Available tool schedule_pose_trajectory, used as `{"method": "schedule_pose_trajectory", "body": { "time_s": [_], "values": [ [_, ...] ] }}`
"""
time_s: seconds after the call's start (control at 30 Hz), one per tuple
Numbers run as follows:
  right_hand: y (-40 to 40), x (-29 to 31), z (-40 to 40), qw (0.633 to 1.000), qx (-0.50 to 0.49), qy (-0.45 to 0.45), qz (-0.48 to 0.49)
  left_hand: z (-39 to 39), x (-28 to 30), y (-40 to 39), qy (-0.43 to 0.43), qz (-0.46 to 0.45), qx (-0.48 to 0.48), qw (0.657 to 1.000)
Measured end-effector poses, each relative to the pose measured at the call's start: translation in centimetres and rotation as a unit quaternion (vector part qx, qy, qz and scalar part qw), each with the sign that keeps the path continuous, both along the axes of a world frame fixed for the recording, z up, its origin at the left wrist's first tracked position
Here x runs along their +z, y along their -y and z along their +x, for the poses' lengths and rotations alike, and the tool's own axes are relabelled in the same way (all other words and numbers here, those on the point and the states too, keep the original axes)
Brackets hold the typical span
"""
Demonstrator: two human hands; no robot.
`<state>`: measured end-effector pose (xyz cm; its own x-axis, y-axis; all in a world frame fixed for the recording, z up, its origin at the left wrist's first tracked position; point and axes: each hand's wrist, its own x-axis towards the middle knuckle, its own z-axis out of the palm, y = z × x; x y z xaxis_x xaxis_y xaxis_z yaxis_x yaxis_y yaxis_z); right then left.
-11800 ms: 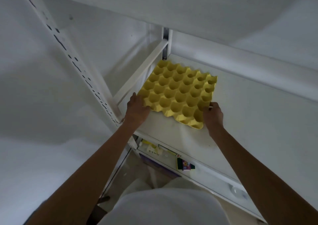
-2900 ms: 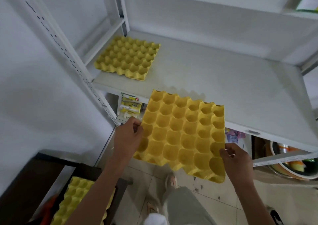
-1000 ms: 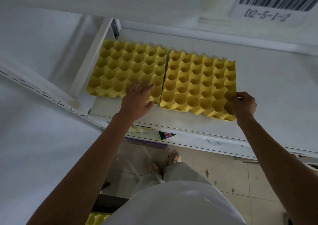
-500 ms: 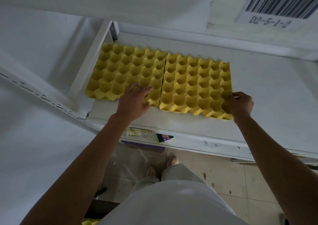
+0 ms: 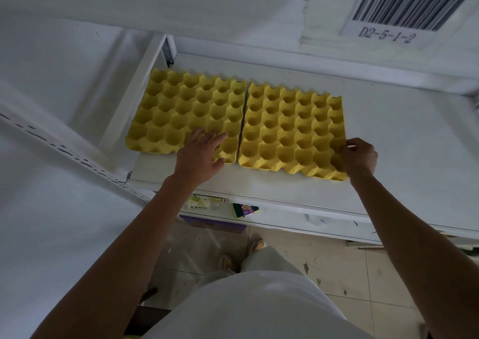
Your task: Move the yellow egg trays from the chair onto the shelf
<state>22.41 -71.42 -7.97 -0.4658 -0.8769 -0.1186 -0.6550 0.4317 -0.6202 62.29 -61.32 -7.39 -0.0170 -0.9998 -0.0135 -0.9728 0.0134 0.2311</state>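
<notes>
Two yellow egg trays lie flat side by side on the white shelf [image 5: 404,157], their inner edges almost touching. The left tray [image 5: 181,110] sits against the shelf's left rail. My left hand [image 5: 199,154] rests on its near right part with fingers straight and spread. The right tray [image 5: 290,128] lies beside it, and my right hand [image 5: 359,155] pinches its near right corner with curled fingers. The chair is mostly out of view; only a dark edge shows at the bottom.
A white upright post with slots [image 5: 64,146] runs along the left. A barcode label reading D2-5-1-2 [image 5: 404,9] hangs on the shelf above. Small packets [image 5: 245,210] lie on the lower shelf. My feet stand on the tiled floor [image 5: 337,268].
The second tray was carried up from below and set on the shelf beside the first. In the last second both hands stayed on the trays, with the right tray nudged slightly closer to the left one.
</notes>
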Motion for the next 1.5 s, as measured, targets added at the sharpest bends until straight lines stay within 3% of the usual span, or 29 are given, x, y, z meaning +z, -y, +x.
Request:
{"method": "schedule_pose_trajectory", "body": {
  "time_s": [0.97, 1.17, 1.3, 1.5],
  "values": [
    [0.7, 0.3, 1.5, 0.999, -0.006, -0.008, 0.041, 0.4, 0.4, 0.5, -0.039, 0.017, -0.021, 0.999],
    [0.2, 0.5, 1.2, 0.997, 0.034, 0.002, 0.066, -0.1, -0.4, 0.1, -0.056, -0.02, -0.007, 0.998],
    [-0.2, 0.8, 1.8, 0.994, 0.073, -0.058, 0.058, -0.4, -0.5, -0.6, -0.03, -0.005, -0.012, 0.999],
    [-0.9, 1.5, 2.5, 0.967, 0.192, -0.158, -0.049, -3.2, 0.8, -3.0, -0.017, -0.002, 0.024, 1.0]
  ]
}}
